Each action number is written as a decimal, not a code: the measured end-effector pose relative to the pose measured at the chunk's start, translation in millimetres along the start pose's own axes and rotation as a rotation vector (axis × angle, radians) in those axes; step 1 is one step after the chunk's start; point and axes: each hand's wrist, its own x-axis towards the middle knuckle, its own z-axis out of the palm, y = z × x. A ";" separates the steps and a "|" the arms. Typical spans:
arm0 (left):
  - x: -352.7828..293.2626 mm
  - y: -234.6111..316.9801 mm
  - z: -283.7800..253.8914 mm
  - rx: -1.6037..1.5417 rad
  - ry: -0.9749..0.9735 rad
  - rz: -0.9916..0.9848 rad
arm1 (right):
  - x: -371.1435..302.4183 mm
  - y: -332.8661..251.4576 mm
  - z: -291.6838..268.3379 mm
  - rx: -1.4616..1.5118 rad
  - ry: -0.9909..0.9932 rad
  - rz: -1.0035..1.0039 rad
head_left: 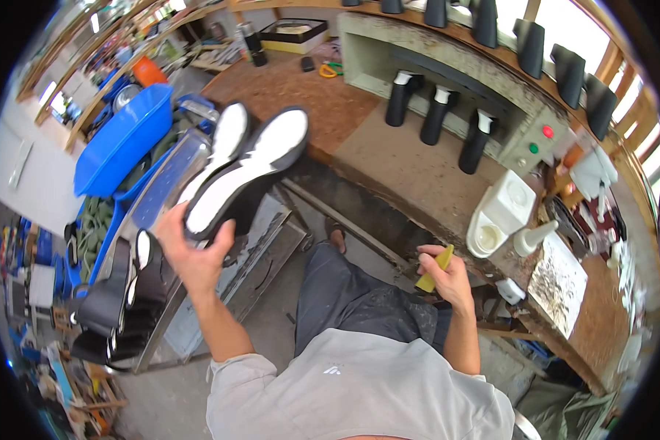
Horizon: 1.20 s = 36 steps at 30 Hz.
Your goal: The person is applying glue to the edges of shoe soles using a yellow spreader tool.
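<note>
At the left, my left hand [196, 249] is closed round one end of a black wedge shoe sole [246, 172], its white-coated face turned up. A second black sole [225, 139] with a white face lies right beside it; whether my fingers hold that one too is hidden. On the right, my right hand [447, 277] is closed on a yellow sponge-like piece [434, 268], held above my lap near the bench edge. Below and left of my left hand, several more black soles [136, 286] with white faces are stacked on a metal stand.
A white holder with two round cups [502, 213] stands on the bench [403, 154] at the right. Behind it, a heater box [447, 88] has several black pieces at its opening and more along its top. Blue bins [125, 143] crowd the left. Yellow-handled scissors [331, 70] lie farther back.
</note>
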 end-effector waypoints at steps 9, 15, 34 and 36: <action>38.6 56.6 273.5 -0.334 -0.501 0.183 | -16.3 8.4 -32.9 0.129 0.289 0.142; 42.9 75.6 298.5 0.220 -0.713 0.470 | -16.3 14.5 -61.7 0.248 0.507 0.061; -62.2 153.1 241.4 -0.845 -1.056 -0.262 | -7.3 49.6 -132.6 0.078 0.754 0.019; -99.5 169.7 233.8 -0.532 -0.923 0.244 | -3.6 50.9 -128.8 -0.050 0.736 -0.008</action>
